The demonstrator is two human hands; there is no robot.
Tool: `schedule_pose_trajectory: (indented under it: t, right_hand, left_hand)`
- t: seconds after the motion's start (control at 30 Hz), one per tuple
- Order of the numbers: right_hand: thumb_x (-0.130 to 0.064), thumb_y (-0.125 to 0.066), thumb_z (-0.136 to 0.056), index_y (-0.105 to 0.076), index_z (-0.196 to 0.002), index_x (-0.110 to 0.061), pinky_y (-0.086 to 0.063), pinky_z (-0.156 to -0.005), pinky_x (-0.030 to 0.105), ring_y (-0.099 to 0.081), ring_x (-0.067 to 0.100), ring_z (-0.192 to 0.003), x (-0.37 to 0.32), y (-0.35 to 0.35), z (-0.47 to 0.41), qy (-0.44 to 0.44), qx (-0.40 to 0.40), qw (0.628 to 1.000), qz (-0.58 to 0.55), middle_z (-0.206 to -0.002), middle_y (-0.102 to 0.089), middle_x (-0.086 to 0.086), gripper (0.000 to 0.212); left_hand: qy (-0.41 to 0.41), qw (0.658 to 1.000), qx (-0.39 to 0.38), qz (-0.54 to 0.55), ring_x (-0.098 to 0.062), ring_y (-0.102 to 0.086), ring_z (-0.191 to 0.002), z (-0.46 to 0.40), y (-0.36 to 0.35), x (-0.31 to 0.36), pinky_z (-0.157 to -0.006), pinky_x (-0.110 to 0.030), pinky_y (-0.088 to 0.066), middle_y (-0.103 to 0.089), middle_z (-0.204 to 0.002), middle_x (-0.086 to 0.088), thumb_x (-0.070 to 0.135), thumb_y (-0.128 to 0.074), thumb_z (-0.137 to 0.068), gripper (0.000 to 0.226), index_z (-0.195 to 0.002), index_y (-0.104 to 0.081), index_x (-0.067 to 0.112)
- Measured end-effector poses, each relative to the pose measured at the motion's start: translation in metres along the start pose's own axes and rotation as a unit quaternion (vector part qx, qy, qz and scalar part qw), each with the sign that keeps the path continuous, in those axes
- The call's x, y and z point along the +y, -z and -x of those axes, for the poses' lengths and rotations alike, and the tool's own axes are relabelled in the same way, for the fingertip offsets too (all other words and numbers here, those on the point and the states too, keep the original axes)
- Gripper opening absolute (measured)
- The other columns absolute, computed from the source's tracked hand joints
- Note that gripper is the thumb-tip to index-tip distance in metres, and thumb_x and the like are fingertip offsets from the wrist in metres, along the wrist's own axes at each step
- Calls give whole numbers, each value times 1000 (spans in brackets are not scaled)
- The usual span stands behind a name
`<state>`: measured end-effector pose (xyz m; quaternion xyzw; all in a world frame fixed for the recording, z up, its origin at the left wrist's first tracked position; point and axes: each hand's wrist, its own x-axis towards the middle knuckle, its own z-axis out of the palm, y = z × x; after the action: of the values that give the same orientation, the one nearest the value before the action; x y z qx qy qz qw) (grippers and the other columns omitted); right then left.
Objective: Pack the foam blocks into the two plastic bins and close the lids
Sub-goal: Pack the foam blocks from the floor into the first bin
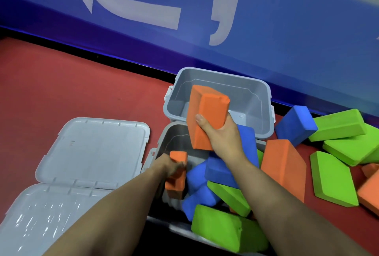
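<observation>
Two grey plastic bins stand on the red floor. The far bin point(252, 100) holds nothing that I can see. The near bin point(174, 134) holds several blue, green and orange foam blocks. My right hand point(219, 132) grips a large orange block point(205, 112) in the air, over the edge between the two bins. My left hand point(170, 165) reaches into the near bin's left side and grips a smaller orange block point(177, 173). A blue block point(221, 171) and a green block point(225, 225) lie in the near bin under my arms.
Two grey lids point(94, 153) lie flat on the floor left of the bins. More loose blocks lie to the right: a blue block point(295, 124), several green blocks point(336, 178) and an orange block point(285, 167). A blue wall panel point(266, 30) runs behind.
</observation>
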<state>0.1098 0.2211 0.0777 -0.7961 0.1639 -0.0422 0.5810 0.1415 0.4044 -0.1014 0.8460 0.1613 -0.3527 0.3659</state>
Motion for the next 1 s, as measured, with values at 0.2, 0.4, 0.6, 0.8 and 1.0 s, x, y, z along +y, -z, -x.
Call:
schedule_pose_trajectory:
  t: [0.2,0.4,0.6,0.8,1.0]
  right_hand:
    - [-61,-77,-78,-61,-119,-34,-51,-80,24,-65,-1,-95,6,-12,-10,-28,0,999,-36,-105,-69,-17,52]
    - [-65,-76,-76,-58,-123,-38,-51,-77,25,-65,1,-96,14,-15,-20,-26,-3,1000,-16,-106,-68,-18,57]
    - [-64,-78,-75,-60,-120,-41,-56,-84,31,-67,2,-97,23,-16,-26,-40,-5,999,-28,-105,-69,-20,54]
    - [-66,-77,-73,-61,-119,-39,-56,-84,31,-67,1,-96,25,-18,-30,-43,12,998,-37,-104,-70,-19,55]
    - [-67,-77,-73,-62,-115,-40,-58,-87,36,-68,2,-95,27,-11,-31,-45,21,998,-45,-103,-71,-18,52]
  left_hand:
    - [16,997,56,52,-30,-69,-105,-30,-19,-5,-92,-41,-57,-72,-116,-13,81,-74,-39,111,-121,-63,6]
    - [58,997,18,48,-29,-62,-113,-19,-20,-3,-90,-36,-49,-65,-125,-12,54,-91,-61,95,-132,-54,3]
    - [50,997,26,44,-23,-57,-96,-21,-19,5,-77,-31,-47,-63,-116,-5,38,-87,-76,70,-129,-53,6]
    - [-16,997,71,26,-32,-60,-118,-28,-12,18,-99,-42,-47,-63,-131,-10,45,-82,-79,79,-141,-45,14]
    - [-5,997,71,18,-35,-59,-117,-37,-24,29,-95,-44,-45,-61,-128,-10,44,-74,-87,71,-139,-36,14]
